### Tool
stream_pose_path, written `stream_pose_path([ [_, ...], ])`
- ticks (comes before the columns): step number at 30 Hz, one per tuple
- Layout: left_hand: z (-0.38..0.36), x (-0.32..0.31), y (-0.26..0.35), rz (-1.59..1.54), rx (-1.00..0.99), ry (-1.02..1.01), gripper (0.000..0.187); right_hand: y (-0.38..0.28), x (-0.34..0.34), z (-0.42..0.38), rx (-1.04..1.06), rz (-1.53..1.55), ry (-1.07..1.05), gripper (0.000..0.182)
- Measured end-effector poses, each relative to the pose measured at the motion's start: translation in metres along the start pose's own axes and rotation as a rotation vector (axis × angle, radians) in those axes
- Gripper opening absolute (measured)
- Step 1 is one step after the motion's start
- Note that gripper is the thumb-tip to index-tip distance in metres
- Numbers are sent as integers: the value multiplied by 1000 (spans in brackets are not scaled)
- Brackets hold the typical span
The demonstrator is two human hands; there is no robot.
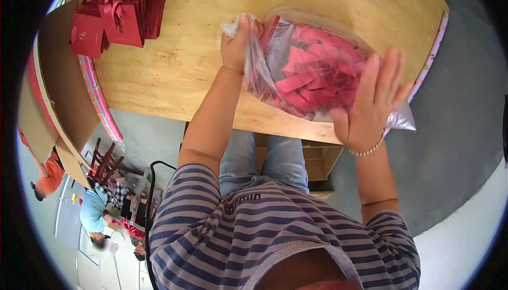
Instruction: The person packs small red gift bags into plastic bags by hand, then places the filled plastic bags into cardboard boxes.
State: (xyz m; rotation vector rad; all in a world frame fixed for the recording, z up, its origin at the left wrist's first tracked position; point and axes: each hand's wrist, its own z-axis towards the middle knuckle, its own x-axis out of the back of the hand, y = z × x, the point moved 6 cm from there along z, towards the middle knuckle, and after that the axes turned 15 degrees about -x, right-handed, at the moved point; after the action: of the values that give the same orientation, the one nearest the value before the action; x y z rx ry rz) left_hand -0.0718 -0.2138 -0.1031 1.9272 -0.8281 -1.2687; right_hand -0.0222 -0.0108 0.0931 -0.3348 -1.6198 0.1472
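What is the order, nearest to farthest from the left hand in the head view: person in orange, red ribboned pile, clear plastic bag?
1. clear plastic bag: gripped by the left hand, extending right.
2. red ribboned pile: left, on the wooden table.
3. person in orange: far lower left, in the background.

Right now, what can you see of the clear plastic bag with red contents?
The thin, glossy, wrinkled bag bulges with red ribbon-like pieces and lies slantwise near the edge of the pale wooden table. One end is bunched in the closed left hand; a silvery corner juts beyond the open, blurred right hand. Whether that hand touches the bag is unclear.
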Motion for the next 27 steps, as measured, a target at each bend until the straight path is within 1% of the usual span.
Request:
stream_pose_path([
  [2, 2, 3, -7, -42, 36, -90, 29, -32, 5, -1, 143, 42, 148, 84],
  [3, 2, 5, -9, -73, 30, -85, 31, -30, -31, 0, 136, 16, -7, 80],
  [4, 2, 5, -9, -79, 26, -77, 31, -32, -44, 3, 144, 12, -10, 80],
  [6, 0, 5, -7, -83, 10, -56, 32, -34, -67, 10, 106, -149, -159, 78],
  [7, 2, 6, -6, -108, -8, -92, 32, -41, -68, 11, 117, -152, -158, 78],
  [10, 4, 6, -9, -184, 34, -79, 31, -56, -46, 16, 33, -213, -190, 85],
  [11, 7, 8, -10, -195, 27, -74, 31, -72, -33, 15, 57, -203, -229, 91],
  [12, 6, 8, -11, -211, 31, -108, 31, -83, -31, 14, 65, -212, -236, 91],
  [13, 4, 10, -12, -225, 38, -141, 31, -98, -27, 12, 154, -170, -151, 93],
  [14, 3, 13, -13, -229, 39, -131, 31, -110, -25, 10, 242, -125, -63, 95],
  [15, 2, 12, -13, -200, 89, -118, 31, -94, -69, 10, 211, -139, -218, 97],
  [16, 1, 13, -13, -173, 139, -106, 32, -92, -85, 11, 217, -144, -225, 97],
  [17, 2, 16, -18, -206, 134, -173, 33, -91, -94, 13, 205, -197, -215, 97],
  [18, 6, 18, -16, -210, 122, -163, 33, -94, -100, 17, 202, -243, -201, 97],
  [19, 8, 18, -14, -197, 111, -169, 33, -96, -100, 18, 193, -229, -231, 92],
  [20, 5, 17, -14, -192, 111, -171, 33, -96, -93, 16, 196, -238, -242, 92],
  [21, 5, 15, -11, -230, 121, -224, 32, -96, -83, 17, 167, -198, -222, 91],
  [22, 7, 14, -10, -237, 109, -221, 32, -98, -74, 22, 144, -153, -190, 91],
  [23, 7, 13, -12, -223, 127, -173, 31, -104, -57, 22, 149, -137, -87, 91],
  [24, 4, 15, -16, -208, 155, -121, 31, -104, -63, 25, 153, -142, -91, 91],
  [25, 3, 16, -16, -212, 162, -118, 31, -98, -79, 29, 130, -274, -142, 91],
  [26, 3, 18, -19, -209, 196, -70, 30, -91, -95, 32, 105, -409, -190, 91],
  [27, 2, 19, -21, -207, 232, -26, 30, -93, -98, 35, 138, -259, -123, 90],
])
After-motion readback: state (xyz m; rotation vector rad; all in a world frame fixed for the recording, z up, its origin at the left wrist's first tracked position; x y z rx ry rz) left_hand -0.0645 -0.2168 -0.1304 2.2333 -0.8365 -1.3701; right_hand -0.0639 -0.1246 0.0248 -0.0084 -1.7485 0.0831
